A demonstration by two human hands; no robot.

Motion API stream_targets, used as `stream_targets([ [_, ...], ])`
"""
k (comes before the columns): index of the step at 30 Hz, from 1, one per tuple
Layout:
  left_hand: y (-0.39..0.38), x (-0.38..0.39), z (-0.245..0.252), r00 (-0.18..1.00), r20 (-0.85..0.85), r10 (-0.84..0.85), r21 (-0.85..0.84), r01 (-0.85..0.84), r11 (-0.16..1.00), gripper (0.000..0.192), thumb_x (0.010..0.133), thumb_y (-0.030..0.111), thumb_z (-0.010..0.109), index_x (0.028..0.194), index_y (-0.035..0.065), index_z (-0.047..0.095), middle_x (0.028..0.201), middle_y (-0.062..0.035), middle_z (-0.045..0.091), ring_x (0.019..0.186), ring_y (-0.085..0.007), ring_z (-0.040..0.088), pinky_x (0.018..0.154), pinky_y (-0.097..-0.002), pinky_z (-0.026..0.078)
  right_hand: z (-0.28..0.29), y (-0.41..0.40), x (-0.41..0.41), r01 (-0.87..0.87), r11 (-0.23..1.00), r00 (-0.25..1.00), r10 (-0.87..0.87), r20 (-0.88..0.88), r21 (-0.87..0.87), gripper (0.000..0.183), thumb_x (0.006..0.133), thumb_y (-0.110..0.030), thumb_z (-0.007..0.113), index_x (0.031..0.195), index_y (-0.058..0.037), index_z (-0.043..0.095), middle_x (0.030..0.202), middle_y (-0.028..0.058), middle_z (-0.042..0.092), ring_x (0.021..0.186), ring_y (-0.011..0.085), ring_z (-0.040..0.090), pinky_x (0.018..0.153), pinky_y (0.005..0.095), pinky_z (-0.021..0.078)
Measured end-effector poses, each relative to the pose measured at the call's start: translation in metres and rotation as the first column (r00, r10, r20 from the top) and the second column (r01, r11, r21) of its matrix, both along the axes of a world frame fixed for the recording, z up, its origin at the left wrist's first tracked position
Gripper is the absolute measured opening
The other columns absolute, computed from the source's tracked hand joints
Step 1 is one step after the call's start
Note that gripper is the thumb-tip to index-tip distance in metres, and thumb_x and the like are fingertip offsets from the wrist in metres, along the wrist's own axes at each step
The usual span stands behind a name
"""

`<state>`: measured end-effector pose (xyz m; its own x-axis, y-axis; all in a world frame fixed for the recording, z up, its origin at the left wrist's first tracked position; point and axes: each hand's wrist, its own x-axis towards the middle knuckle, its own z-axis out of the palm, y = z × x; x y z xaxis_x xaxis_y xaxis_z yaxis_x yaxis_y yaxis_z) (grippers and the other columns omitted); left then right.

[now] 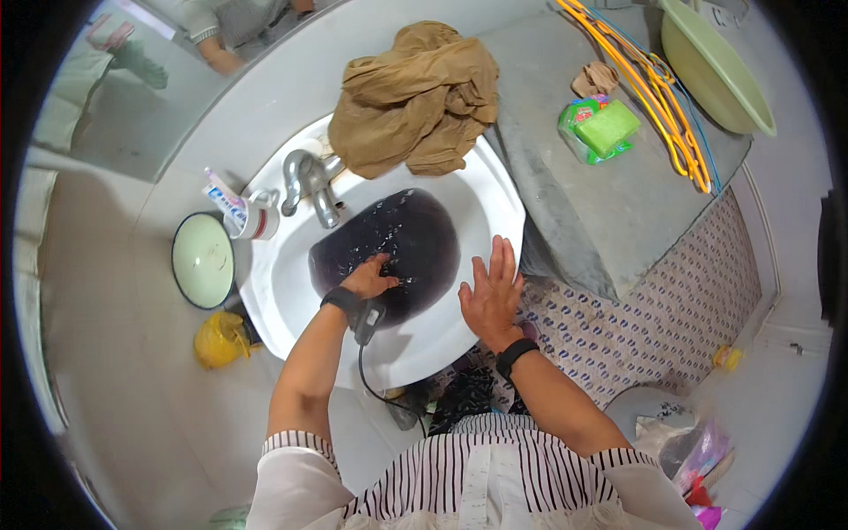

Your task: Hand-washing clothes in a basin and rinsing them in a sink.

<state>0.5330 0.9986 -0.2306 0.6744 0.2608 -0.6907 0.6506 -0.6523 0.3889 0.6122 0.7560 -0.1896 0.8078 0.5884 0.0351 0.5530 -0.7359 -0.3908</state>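
Note:
A white washbasin [285, 291] holds dark water [424, 245]; what lies under its surface is hidden. My left hand [372, 275] reaches into the dark water near the middle, its fingertips partly submerged, so its grip cannot be told. My right hand [491, 291] is spread over the basin's right rim, with nothing held. Both wrists wear black bands, and a small black device with a cable sits at the left one. A crumpled brown cloth garment [414, 99] lies over the basin's back rim, right of the metal faucet [310, 185].
A mug [260, 220] with toothpaste and an enamel bowl [203, 260] stand left, above a yellow bag [220, 340]. On the grey slab [543, 152] at right lie green soap [608, 128], a small brown cloth [595, 79], hangers [662, 99] and a green plastic basin [715, 73].

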Motion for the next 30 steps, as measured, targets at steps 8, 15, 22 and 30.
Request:
stream_targets([
  [8,-0.028,-0.145,0.045,0.994,0.100,-0.036,0.345,-0.001,0.938,0.042,0.081,0.029,0.050,0.117,0.0065,0.048,0.120,-0.0095,0.047,0.116,-0.0256,0.039,0.098,-0.0528,0.020,-0.003,0.010,-0.009,0.014,1.000,1.000,-0.014,0.011,-0.012,0.040,0.073,-0.020,0.058,0.108,-0.0013,0.051,0.140,0.0187,0.013,0.131,0.0320,0.009,0.086,0.0553,0.0290],
  [15,-0.044,-0.190,0.005,0.773,0.607,-0.186,0.520,-0.209,0.828,0.020,0.082,0.016,0.043,0.088,0.0045,0.058,0.091,-0.0108,0.056,0.093,-0.0271,0.049,0.098,-0.0499,0.020,-0.040,-0.009,0.007,0.018,0.998,0.990,-0.026,0.138,0.062,0.050,0.076,-0.025,0.050,0.118,0.0005,0.043,0.139,0.0189,0.019,0.127,0.0325,0.022,0.084,0.0543,0.0288],
  [22,-0.052,-0.193,-0.006,0.854,0.506,-0.124,0.598,-0.243,0.763,0.023,0.078,0.021,0.047,0.085,0.0057,0.061,0.093,-0.0066,0.059,0.097,-0.0233,0.048,0.102,-0.0445,0.018,-0.012,-0.008,-0.003,0.010,0.999,1.000,-0.012,0.027,0.048,0.041,0.072,-0.018,0.052,0.108,0.0023,0.052,0.139,0.0218,0.016,0.131,0.0310,0.010,0.088,0.0535,0.0291],
  [30,-0.058,-0.183,0.007,0.879,0.472,-0.070,0.602,-0.263,0.754,0.022,0.077,0.020,0.045,0.083,0.0066,0.062,0.091,-0.0043,0.060,0.095,-0.0219,0.049,0.102,-0.0419,0.018,-0.001,-0.019,-0.006,0.030,0.996,0.997,-0.036,0.064,0.085,0.035,0.072,-0.021,0.056,0.097,0.0033,0.056,0.137,0.0224,0.019,0.131,0.0310,0.011,0.086,0.0517,0.0334],
])
